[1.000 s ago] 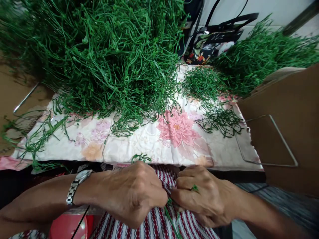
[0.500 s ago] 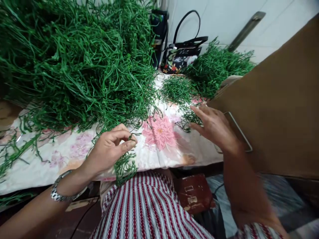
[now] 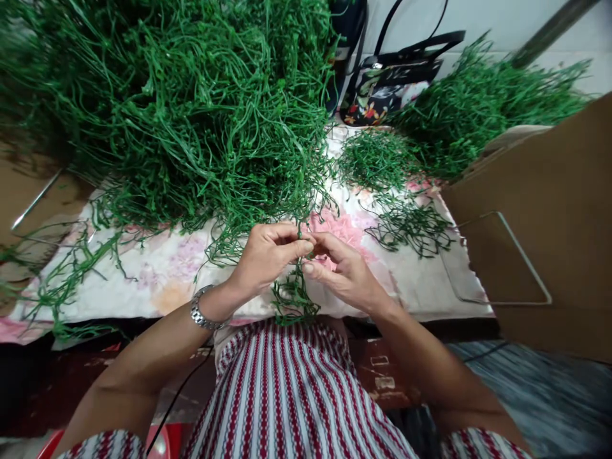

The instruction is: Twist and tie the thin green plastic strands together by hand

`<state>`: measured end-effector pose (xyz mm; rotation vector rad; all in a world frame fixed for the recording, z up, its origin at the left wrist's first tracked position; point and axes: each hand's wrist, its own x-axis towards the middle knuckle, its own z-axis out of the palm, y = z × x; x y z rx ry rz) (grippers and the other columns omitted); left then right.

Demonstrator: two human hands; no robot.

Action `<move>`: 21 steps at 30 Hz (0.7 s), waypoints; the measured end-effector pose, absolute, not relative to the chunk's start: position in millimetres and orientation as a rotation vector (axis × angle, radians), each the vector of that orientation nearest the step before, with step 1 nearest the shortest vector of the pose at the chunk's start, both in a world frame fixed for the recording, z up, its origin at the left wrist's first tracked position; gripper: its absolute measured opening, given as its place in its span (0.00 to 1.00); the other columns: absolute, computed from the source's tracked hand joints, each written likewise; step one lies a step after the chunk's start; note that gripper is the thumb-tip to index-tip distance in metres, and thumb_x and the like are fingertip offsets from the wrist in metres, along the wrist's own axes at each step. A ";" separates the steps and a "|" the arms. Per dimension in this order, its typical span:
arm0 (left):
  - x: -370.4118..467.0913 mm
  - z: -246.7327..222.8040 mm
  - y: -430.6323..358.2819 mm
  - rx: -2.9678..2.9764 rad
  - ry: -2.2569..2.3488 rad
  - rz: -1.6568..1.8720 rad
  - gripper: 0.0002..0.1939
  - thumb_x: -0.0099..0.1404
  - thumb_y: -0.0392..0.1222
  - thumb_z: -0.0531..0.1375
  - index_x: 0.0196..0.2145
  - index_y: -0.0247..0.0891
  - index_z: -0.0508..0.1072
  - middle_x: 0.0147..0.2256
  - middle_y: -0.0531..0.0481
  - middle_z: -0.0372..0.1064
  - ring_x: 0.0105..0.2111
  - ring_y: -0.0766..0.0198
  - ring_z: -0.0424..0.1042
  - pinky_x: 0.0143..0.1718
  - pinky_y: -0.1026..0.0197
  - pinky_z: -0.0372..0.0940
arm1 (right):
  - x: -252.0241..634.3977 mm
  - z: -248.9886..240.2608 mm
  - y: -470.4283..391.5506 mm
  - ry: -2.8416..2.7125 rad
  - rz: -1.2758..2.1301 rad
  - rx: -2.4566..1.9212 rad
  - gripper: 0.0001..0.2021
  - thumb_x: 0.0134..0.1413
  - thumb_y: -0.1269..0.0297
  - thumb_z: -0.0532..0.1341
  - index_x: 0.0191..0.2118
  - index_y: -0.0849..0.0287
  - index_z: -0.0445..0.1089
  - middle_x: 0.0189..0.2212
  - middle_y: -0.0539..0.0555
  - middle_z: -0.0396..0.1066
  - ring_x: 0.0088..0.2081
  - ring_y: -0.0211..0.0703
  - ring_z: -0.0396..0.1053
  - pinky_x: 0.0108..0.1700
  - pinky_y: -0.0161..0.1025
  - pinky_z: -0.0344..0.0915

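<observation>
My left hand (image 3: 270, 255) is closed in a pinch on a thin green branching stem (image 3: 299, 280), which runs up and down between my hands. My right hand (image 3: 349, 271) meets it from the other side, thumb and forefinger curled in at the same stem; the exact contact is partly hidden by the fingers. Below the fingertips, a small tangle of green stems (image 3: 294, 303) lies at the cloth's front edge. Just beyond my hands rises a large heap of green stems (image 3: 191, 115). To the right of my right hand lies a small loose pile of stems (image 3: 411, 223).
A floral cloth (image 3: 176, 274) covers the work surface. Further back are another small pile (image 3: 377, 159), a bigger bunch (image 3: 492, 108) and a flowered handbag (image 3: 387, 89). A cardboard panel (image 3: 549, 210) stands at right, a wire frame (image 3: 523, 255) against it. A metal rod (image 3: 36, 199) lies left.
My right hand has come from the small pile on the right over to my left hand and closed in at the stem there. The camera view has shifted.
</observation>
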<state>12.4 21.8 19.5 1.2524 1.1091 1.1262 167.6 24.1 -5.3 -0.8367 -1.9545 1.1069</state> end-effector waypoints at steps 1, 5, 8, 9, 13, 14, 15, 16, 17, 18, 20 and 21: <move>11.3 17.7 20.7 1.264 1.106 1.148 0.03 0.51 0.37 0.63 0.24 0.35 0.75 0.23 0.52 0.67 0.25 0.70 0.63 0.27 0.66 0.58 | 167.2 -6.9 23.7 -1.953 1.097 -0.849 0.17 0.53 0.61 0.59 0.48 0.59 0.62 0.39 0.53 0.66 0.40 0.38 0.65 0.42 0.37 0.64; 9.3 12.5 18.0 1.188 1.057 1.194 0.04 0.51 0.39 0.64 0.26 0.36 0.76 0.25 0.52 0.67 0.22 0.72 0.59 0.23 0.67 0.55 | 163.5 -10.2 21.5 -1.960 1.028 -0.791 0.12 0.54 0.62 0.58 0.44 0.59 0.63 0.38 0.53 0.65 0.42 0.39 0.63 0.45 0.38 0.61; 8.3 12.3 17.2 1.129 1.049 1.194 0.04 0.50 0.39 0.65 0.24 0.35 0.76 0.23 0.53 0.66 0.21 0.73 0.57 0.22 0.67 0.52 | 160.4 -10.4 19.0 -1.992 0.965 -0.728 0.08 0.53 0.64 0.59 0.40 0.58 0.64 0.35 0.51 0.65 0.39 0.37 0.63 0.43 0.35 0.60; 7.9 12.9 17.1 1.108 1.037 1.194 0.04 0.50 0.38 0.65 0.24 0.34 0.75 0.23 0.53 0.65 0.22 0.73 0.58 0.22 0.67 0.51 | 159.6 -10.1 18.1 -1.997 0.958 -0.731 0.08 0.53 0.65 0.59 0.39 0.58 0.64 0.34 0.50 0.65 0.38 0.37 0.63 0.41 0.35 0.60; 6.6 15.2 16.5 0.977 0.947 1.221 0.03 0.51 0.35 0.64 0.23 0.33 0.74 0.22 0.54 0.65 0.20 0.75 0.58 0.21 0.69 0.51 | 157.3 -8.0 15.7 -1.997 0.943 -0.835 0.05 0.55 0.66 0.57 0.38 0.59 0.62 0.30 0.49 0.64 0.32 0.34 0.62 0.35 0.32 0.59; 6.5 15.2 16.2 0.942 0.925 1.231 0.03 0.51 0.35 0.64 0.23 0.33 0.73 0.22 0.54 0.65 0.20 0.75 0.58 0.21 0.69 0.52 | 156.9 -7.7 15.6 -2.002 0.942 -0.852 0.04 0.56 0.66 0.56 0.37 0.59 0.62 0.29 0.49 0.64 0.31 0.34 0.62 0.34 0.32 0.58; 6.5 15.1 15.9 0.906 0.902 1.242 0.04 0.51 0.35 0.63 0.23 0.33 0.73 0.23 0.54 0.65 0.19 0.75 0.58 0.21 0.69 0.53 | 156.4 -7.7 15.8 -2.007 0.945 -0.860 0.03 0.57 0.66 0.54 0.36 0.60 0.62 0.29 0.49 0.63 0.31 0.34 0.61 0.34 0.32 0.58; 6.6 14.7 15.6 0.871 0.876 1.255 0.04 0.52 0.36 0.63 0.23 0.33 0.73 0.23 0.54 0.65 0.19 0.75 0.58 0.21 0.70 0.54 | 156.0 -7.9 16.1 -2.013 0.957 -0.858 0.04 0.58 0.66 0.53 0.35 0.60 0.62 0.29 0.49 0.63 0.31 0.34 0.61 0.34 0.33 0.57; 6.7 14.2 15.3 0.837 0.848 1.261 0.04 0.53 0.36 0.62 0.24 0.33 0.72 0.23 0.53 0.66 0.19 0.75 0.59 0.21 0.70 0.54 | 155.6 -8.4 16.4 -2.016 0.971 -0.849 0.04 0.59 0.66 0.52 0.35 0.60 0.61 0.29 0.50 0.62 0.31 0.34 0.61 0.35 0.33 0.57; 6.8 13.5 14.9 0.807 0.818 1.257 0.03 0.54 0.36 0.62 0.24 0.33 0.72 0.24 0.53 0.67 0.19 0.75 0.60 0.21 0.70 0.55 | 155.3 -9.2 16.7 -2.011 0.973 -0.845 0.05 0.59 0.66 0.51 0.34 0.60 0.61 0.28 0.50 0.61 0.31 0.35 0.60 0.35 0.33 0.57; 6.9 12.2 14.1 0.751 0.756 1.235 0.03 0.55 0.36 0.60 0.26 0.33 0.72 0.25 0.52 0.68 0.18 0.76 0.60 0.19 0.71 0.55 | 154.9 -10.8 17.1 -1.988 0.952 -0.843 0.06 0.59 0.66 0.50 0.32 0.60 0.60 0.27 0.49 0.59 0.31 0.35 0.59 0.35 0.34 0.57; 7.0 11.6 13.7 0.726 0.726 1.224 0.03 0.56 0.36 0.60 0.26 0.34 0.71 0.26 0.52 0.69 0.17 0.76 0.60 0.18 0.71 0.54 | 154.8 -11.5 17.2 -1.975 0.942 -0.834 0.06 0.59 0.66 0.50 0.31 0.59 0.59 0.27 0.49 0.57 0.31 0.35 0.58 0.35 0.34 0.56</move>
